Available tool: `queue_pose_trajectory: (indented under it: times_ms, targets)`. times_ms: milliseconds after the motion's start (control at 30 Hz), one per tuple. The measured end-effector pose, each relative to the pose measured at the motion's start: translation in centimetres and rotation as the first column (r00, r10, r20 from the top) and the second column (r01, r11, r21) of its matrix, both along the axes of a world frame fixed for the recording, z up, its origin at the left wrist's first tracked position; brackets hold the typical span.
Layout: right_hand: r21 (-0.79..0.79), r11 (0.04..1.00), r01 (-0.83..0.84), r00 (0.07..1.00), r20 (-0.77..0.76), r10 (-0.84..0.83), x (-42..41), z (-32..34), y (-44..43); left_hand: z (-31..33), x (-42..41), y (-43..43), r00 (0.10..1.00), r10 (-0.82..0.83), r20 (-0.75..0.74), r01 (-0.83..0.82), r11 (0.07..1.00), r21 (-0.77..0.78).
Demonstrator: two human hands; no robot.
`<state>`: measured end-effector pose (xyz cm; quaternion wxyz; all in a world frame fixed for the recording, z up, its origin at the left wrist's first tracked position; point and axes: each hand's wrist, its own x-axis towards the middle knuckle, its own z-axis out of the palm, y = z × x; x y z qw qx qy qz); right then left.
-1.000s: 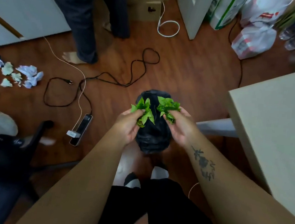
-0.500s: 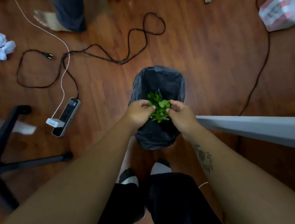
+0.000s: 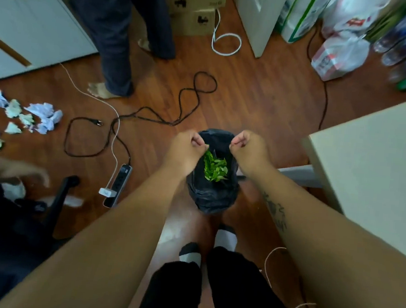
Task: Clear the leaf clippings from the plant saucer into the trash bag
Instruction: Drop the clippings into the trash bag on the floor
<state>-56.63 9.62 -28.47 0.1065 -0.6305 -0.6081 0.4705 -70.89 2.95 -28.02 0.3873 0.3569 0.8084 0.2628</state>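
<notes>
A black trash bag (image 3: 209,198) stands on the wooden floor just in front of my feet. Green leaf clippings (image 3: 214,167) lie inside it. My left hand (image 3: 185,149) pinches the bag's left rim, and my right hand (image 3: 249,149) pinches the right rim, holding the mouth apart. Neither hand holds any leaves. The plant saucer is not in view.
A beige table (image 3: 372,168) fills the right side. A power strip (image 3: 118,183) and black cables (image 3: 151,115) trail over the floor to the left, with crumpled paper (image 3: 26,118) beyond. Another person's legs (image 3: 118,48) stand at the back. A chair base (image 3: 58,197) sits at lower left.
A second ago both hands held bunches of leaves above the bag. They lowered the leaves into it, let go, and now grip the bag's rim on each side.
</notes>
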Motion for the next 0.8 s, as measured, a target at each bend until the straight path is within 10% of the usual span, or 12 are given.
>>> queue_pose_trajectory:
  times_ms: [300, 800]
  targets:
    - [0.270, 0.962, 0.044, 0.999, -0.039, -0.035, 2.2, 17.3, -2.2, 15.9, 0.3, 0.1, 0.911, -0.314, -0.267, 0.365, 0.915, 0.170]
    - [0.430, 0.835, 0.344, 0.841, 0.255, -0.478, 25.1, 25.7, -13.6, 25.3, 19.6, -0.1, 0.429, -0.747, -0.508, 0.901, 0.392, 0.184]
